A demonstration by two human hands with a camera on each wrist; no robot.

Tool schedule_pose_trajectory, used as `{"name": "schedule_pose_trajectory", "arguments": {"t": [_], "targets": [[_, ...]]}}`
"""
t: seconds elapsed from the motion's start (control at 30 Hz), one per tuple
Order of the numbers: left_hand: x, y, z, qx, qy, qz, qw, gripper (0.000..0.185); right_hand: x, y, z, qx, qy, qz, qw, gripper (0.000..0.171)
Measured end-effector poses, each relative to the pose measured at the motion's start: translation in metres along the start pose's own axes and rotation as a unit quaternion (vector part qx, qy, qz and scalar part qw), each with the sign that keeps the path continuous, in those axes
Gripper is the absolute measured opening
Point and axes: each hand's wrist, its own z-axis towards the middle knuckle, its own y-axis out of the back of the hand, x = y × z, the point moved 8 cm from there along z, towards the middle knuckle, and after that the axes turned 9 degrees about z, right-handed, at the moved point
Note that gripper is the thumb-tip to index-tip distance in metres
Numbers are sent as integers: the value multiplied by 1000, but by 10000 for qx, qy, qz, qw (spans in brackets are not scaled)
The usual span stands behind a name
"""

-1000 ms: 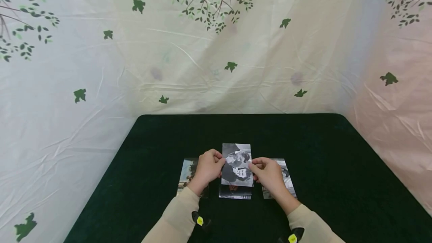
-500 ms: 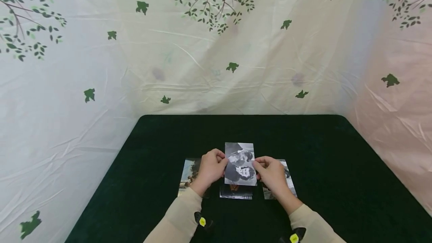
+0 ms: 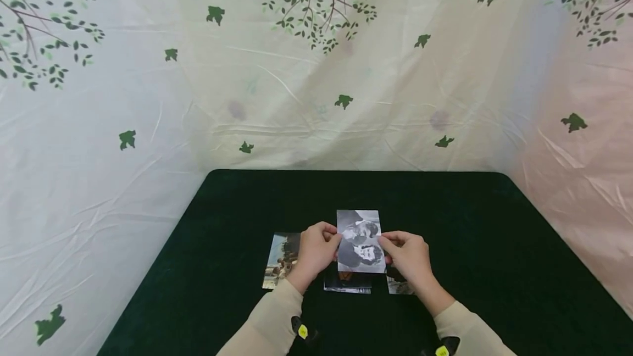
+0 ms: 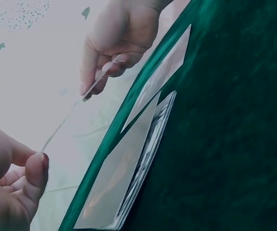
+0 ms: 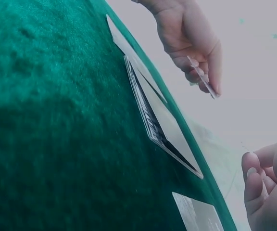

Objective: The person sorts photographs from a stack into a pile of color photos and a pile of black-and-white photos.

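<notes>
A black-and-white photo print (image 3: 360, 242) is held up between both hands, its picture turned sideways. My left hand (image 3: 317, 249) pinches its left edge between thumb and fingers. On the opposite edge, my right hand (image 3: 409, 257) pinches it likewise. Both wrist views show the print nearly edge-on, raised above the table. Below it lies a stack of photos (image 3: 348, 285), mostly covered by the held print in the head view; its layered edges (image 4: 145, 168) show in the left wrist view.
A colour photo (image 3: 279, 262) lies left of the stack, partly behind the left hand. Another photo (image 3: 398, 285) lies to the right, largely hidden by the right hand. Dark green cloth (image 3: 247, 196) covers the table, and a pale leaf-patterned curtain (image 3: 296, 98) hangs behind.
Both hands and the held print have drifted slightly right relative to the stack, and the right hand covers more of the right photo. The head view has shifted a little. The grip is the same.
</notes>
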Motion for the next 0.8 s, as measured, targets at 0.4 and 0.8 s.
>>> {"name": "schedule_pose_trajectory", "arguments": {"t": [0.4, 0.8], "targets": [[-11, -17, -8, -487, 220, -775, 9956, 10, -8, 27, 0, -147, -113, 64, 9998, 35], [-31, -48, -17, -312, -45, -980, 9947, 15, -17, 60, -2, -123, -77, -290, 9995, 46]]}}
